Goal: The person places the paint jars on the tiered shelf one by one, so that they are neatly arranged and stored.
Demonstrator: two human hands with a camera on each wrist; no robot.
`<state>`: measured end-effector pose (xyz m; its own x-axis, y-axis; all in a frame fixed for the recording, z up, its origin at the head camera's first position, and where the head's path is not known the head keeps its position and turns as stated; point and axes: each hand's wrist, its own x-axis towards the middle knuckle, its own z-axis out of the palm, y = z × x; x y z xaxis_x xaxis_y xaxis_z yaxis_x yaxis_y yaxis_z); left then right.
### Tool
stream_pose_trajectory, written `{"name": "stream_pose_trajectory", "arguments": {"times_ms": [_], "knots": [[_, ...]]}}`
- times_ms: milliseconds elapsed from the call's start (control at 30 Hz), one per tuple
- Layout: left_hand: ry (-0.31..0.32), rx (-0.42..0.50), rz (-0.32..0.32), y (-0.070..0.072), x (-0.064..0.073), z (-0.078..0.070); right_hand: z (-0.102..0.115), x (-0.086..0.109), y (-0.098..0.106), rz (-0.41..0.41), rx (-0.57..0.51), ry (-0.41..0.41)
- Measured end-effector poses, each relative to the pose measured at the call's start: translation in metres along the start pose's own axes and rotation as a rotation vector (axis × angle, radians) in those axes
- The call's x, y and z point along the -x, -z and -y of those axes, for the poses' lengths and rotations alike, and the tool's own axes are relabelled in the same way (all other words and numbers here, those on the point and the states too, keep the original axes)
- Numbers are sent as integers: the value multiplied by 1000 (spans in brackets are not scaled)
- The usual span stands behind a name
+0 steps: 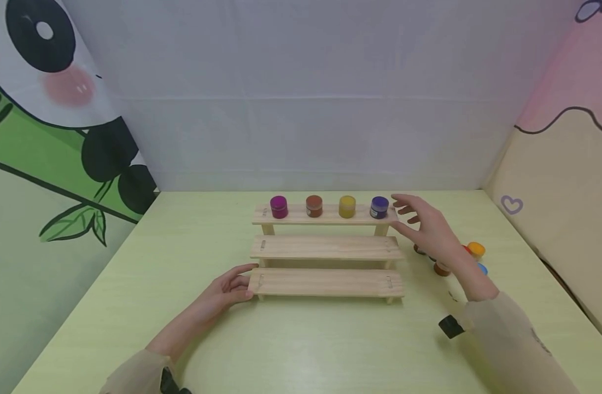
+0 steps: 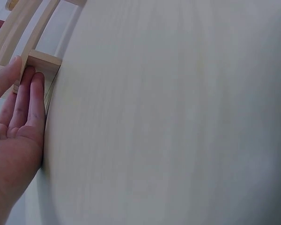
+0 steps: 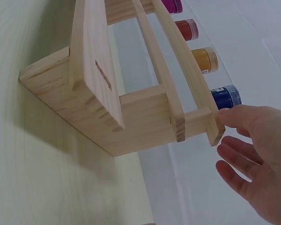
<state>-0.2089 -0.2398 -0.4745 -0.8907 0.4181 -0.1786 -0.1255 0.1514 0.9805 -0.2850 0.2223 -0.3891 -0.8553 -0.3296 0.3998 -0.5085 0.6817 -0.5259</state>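
A three-tier wooden rack (image 1: 325,247) stands on the table. Along its top tier sit a purple jar (image 1: 279,207), a brown-red jar (image 1: 314,206), a yellow jar (image 1: 347,207) and a blue jar (image 1: 379,207). My left hand (image 1: 227,288) holds the left end of the bottom tier, thumb on one side and fingers on the other; the left wrist view shows those fingers (image 2: 22,101) reaching under the board. At the top tier's right end is my right hand (image 1: 431,227), holding nothing. In the right wrist view its thumb is at the board's end, beside the blue jar (image 3: 226,96).
Several more small jars lie to the right of the rack, partly behind the right forearm, among them an orange jar (image 1: 476,249) and a brown one (image 1: 441,269). A pale wall (image 1: 320,137) rises behind the table (image 1: 301,350).
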Motion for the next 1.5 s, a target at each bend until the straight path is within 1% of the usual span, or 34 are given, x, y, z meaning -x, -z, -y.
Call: {"name": "stream_pose_trajectory", "arguments": {"times_ms": [467, 633, 933, 1067, 1267, 1500], "knots": [[4, -4, -5, 0, 0, 0, -23, 22, 5, -14, 41, -27], [-4, -3, 0, 0, -1, 1, -31, 30, 8, -11, 63, -33], [-2, -11, -2, 1, -1, 1, -40, 48, 19, 15, 106, -103], [1, -12, -3, 0, -1, 0, -47, 57, 21, 12, 136, -104], [5, -8, -4, 0, 0, -1, -56, 69, 23, -9, 159, -75], [4, -12, -5, 0, 0, 0, -62, 79, 24, -1, 174, -87]]}}
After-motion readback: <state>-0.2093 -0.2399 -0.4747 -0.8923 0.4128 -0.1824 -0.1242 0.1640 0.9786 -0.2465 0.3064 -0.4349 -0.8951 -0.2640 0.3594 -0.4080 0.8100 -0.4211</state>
